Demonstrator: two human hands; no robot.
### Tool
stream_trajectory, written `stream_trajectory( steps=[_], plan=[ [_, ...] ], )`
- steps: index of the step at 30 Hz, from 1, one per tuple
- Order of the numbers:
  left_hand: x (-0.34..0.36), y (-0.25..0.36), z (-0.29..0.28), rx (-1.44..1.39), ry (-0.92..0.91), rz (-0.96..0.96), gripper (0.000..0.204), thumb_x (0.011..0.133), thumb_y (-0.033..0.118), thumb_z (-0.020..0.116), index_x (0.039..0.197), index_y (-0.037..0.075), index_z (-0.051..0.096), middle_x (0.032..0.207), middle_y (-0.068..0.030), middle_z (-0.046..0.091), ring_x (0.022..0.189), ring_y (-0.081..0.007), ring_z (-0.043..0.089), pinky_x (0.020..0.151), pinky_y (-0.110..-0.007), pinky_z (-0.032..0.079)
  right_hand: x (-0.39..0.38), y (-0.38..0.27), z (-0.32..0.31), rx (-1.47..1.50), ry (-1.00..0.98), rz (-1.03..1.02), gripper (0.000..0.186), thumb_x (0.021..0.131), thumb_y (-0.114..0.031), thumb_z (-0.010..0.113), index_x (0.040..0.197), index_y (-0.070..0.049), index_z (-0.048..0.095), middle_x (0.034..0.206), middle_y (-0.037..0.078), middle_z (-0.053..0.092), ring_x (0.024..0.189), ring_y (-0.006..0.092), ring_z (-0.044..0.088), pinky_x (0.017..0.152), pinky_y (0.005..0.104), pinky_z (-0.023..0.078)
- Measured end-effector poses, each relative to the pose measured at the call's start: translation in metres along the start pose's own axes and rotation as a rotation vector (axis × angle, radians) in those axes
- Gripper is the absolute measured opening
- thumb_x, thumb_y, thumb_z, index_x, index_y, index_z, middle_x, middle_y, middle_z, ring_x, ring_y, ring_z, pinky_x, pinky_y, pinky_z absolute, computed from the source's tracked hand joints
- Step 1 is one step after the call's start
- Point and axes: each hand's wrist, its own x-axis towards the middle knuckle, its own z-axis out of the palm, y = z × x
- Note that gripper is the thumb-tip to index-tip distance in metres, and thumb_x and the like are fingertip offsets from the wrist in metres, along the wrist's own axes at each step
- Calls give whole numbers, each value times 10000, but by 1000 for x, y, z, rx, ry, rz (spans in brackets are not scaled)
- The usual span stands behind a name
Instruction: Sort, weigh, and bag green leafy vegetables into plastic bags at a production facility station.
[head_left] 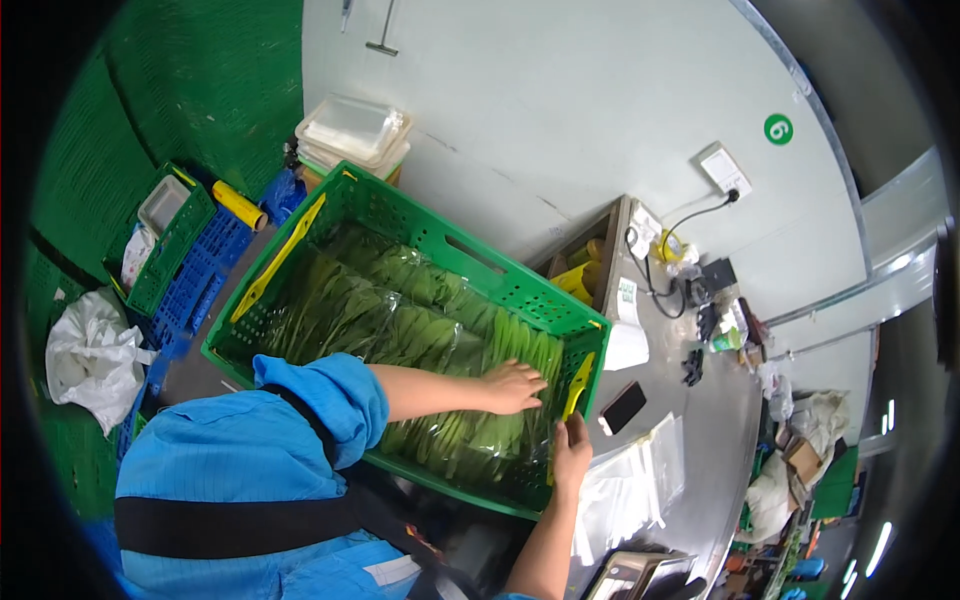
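A green perforated plastic crate (478,255) with yellow handles holds clear bags of long leafy greens (415,330), lying side by side. My left hand (512,388) rests palm down on the greens at the right part of the crate, fingers apart. My right hand (572,450) grips the crate's right end at the yellow handle (582,375). Beside that end, on the steel bench (700,450), lie a dark phone (622,407) and a stack of clear plastic bags (630,480).
Lidded plastic containers (352,125) stand behind the crate. At left are a small green crate (152,280), blue crates (185,300) and a white sack (85,350). A socket (720,170) with cable is on the wall. Scales or trays (630,575) sit near the bottom right.
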Motion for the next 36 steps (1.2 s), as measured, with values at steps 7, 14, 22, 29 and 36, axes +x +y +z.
stream_trajectory(
  steps=[7, 14, 22, 29, 36],
  plan=[
    [11, 9, 48, 219, -80, 68, 604, 829, 509, 394, 1280, 109, 369, 1374, -99, 272, 1295, -246, 180, 1037, -494, 101, -84, -32, 17, 173, 43, 68, 311, 807, -45, 571, 1097, 45, 503, 961, 113, 600, 901, 154, 555, 817, 266, 422],
    [2, -20, 96, 339, 43, 223, 584, 817, 470, 444, 1299, 160, 330, 1400, -91, 204, 1308, -263, 116, 1019, -527, 106, -136, -3, -16, 237, 302, 108, 277, 807, -52, 561, 1069, 29, 524, 876, 108, 629, 824, 150, 587, 774, 277, 446],
    [-15, -22, 147, 1024, -187, 567, 747, 732, 559, 467, 1289, 83, 320, 1351, -89, 289, 1287, -235, 192, 1015, -498, 150, -222, 25, -52, 74, 581, 302, 236, 789, -40, 569, 1022, 0, 560, 824, 109, 634, 776, 166, 612, 720, 272, 462],
    [-9, -19, 131, 134, -297, 778, 373, 617, 48, 573, 986, 95, 596, 988, -99, 573, 1042, -285, 488, 977, -440, 276, -350, 103, -98, 42, 842, 682, 322, 761, -138, 620, 1058, -29, 559, 918, 137, 620, 842, 218, 595, 742, 296, 455],
    [11, 147, 47, -267, 431, 439, 168, 870, 63, 453, 990, -11, 544, 959, -80, 560, 908, -160, 513, 827, -270, 388, -685, 259, -207, -473, 1845, 1210, 728, 662, -137, 717, 1218, 94, 307, 1204, 234, 414, 1088, 314, 434, 939, 363, 335]
  ],
)
